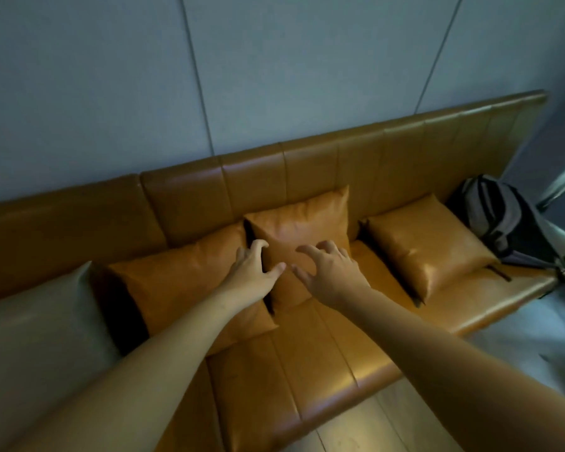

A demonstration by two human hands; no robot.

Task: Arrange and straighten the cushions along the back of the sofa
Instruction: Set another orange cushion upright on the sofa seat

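Head view: left hand (253,267) and right hand (328,270), fingers spread wide, hover at the middle cushion (302,230) mid-frame; its slick leather may slip, toppling it onto the neighbouring cushion (183,288).

My left hand (253,267) and right hand (327,269) – fingers spread and curled – over middle tan leather square cushion (302,223) on tan leather sofa (307,370). Neighbouring tan cushion (183,288) overlaps its left edge; third tan cushion (428,246) apart, right. Grey-black backpack (506,220) at far end.

Looks like lounge or waiting area: my view shows long tan leather sofa (307,353), panelled wall (274,76), backpack (503,220) dumped.
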